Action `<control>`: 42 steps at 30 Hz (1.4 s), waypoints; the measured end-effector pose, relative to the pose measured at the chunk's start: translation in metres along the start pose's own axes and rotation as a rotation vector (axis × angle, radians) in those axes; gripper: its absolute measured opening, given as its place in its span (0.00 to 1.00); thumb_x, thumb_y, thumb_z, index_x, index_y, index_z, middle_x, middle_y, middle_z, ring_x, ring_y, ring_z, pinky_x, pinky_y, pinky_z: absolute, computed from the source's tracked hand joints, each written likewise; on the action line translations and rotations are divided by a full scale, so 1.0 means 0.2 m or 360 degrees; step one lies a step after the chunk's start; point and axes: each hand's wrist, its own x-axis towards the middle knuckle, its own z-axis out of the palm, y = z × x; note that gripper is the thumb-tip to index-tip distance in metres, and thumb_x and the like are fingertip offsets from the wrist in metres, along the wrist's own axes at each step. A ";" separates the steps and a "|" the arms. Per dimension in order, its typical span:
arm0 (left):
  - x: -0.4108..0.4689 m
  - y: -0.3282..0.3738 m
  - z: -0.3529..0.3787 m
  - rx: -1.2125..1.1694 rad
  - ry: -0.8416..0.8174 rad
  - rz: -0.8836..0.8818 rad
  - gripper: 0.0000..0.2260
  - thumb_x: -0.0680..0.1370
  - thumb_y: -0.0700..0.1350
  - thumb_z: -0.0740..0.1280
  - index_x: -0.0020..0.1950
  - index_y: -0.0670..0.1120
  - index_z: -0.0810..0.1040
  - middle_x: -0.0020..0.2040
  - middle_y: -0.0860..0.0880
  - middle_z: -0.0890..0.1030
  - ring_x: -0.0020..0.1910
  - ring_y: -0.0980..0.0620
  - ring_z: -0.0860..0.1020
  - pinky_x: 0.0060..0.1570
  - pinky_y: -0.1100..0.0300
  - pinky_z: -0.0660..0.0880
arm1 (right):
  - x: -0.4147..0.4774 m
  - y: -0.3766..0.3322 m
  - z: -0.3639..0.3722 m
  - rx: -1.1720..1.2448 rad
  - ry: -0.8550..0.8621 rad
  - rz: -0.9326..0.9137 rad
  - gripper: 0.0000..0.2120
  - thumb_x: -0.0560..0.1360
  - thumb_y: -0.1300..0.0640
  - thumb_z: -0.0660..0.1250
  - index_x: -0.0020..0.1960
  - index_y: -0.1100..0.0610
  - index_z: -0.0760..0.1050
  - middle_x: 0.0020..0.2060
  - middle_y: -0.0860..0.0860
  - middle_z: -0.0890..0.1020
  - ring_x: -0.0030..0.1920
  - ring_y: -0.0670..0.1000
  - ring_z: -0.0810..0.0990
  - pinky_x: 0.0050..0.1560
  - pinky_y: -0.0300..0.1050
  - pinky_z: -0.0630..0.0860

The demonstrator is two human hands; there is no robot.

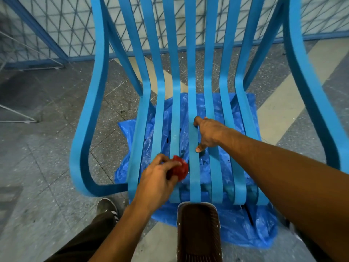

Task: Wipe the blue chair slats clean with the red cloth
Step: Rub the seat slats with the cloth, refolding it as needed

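A blue chair [193, 95] with several long curved slats fills the view, its seat running toward me. My left hand [156, 178] holds a bunched red cloth [179, 168] pressed on a slat left of the seat's middle, near the front edge. My right hand [207, 133] rests farther back on the seat, its fingers curled around the slats right of centre and the thumb pointing toward me. The cloth's lower part is hidden under my fingers.
A blue plastic sheet [245, 229] lies on the speckled floor under the chair. A dark brown slatted basket [199, 233] stands at the seat's front edge. My shoe [107, 208] is at the lower left. A wire mesh fence [75, 25] runs behind.
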 end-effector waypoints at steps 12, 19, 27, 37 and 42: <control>-0.07 -0.09 0.01 -0.0195 -0.0206 0.0089 0.17 0.70 0.41 0.74 0.55 0.58 0.83 0.52 0.60 0.74 0.49 0.58 0.78 0.56 0.57 0.77 | -0.01 -0.01 -0.01 -0.0005 -0.0011 0.0006 0.49 0.61 0.48 0.83 0.74 0.54 0.60 0.64 0.57 0.73 0.60 0.59 0.77 0.61 0.55 0.75; 0.09 -0.09 -0.01 -0.0374 0.0283 -0.0158 0.19 0.74 0.41 0.73 0.63 0.56 0.80 0.58 0.56 0.74 0.55 0.55 0.78 0.63 0.58 0.75 | -0.02 -0.01 0.00 -0.0007 -0.0013 0.0039 0.52 0.61 0.49 0.84 0.76 0.53 0.56 0.67 0.58 0.72 0.61 0.60 0.77 0.61 0.56 0.76; 0.27 -0.07 0.09 0.0006 0.0319 -0.0054 0.21 0.76 0.42 0.69 0.69 0.53 0.77 0.59 0.50 0.74 0.58 0.49 0.76 0.67 0.57 0.71 | 0.00 0.00 -0.02 -0.0201 -0.0085 0.0062 0.65 0.60 0.42 0.82 0.82 0.51 0.40 0.81 0.56 0.52 0.76 0.62 0.64 0.72 0.60 0.67; 1.00 -0.05 -0.03 -0.0324 0.0820 -0.0298 0.18 0.78 0.47 0.67 0.68 0.56 0.78 0.58 0.45 0.81 0.61 0.45 0.76 0.62 0.51 0.74 | 0.02 0.01 -0.01 -0.0201 -0.0064 0.0073 0.64 0.61 0.44 0.82 0.81 0.51 0.42 0.80 0.56 0.57 0.73 0.62 0.69 0.68 0.60 0.71; 1.36 0.02 -0.15 -0.0221 0.0727 -0.0208 0.19 0.77 0.42 0.67 0.67 0.54 0.78 0.61 0.46 0.83 0.60 0.43 0.80 0.62 0.54 0.75 | 0.04 0.02 -0.01 -0.0204 -0.0090 0.0049 0.65 0.63 0.45 0.82 0.81 0.51 0.38 0.81 0.57 0.50 0.75 0.63 0.65 0.71 0.61 0.69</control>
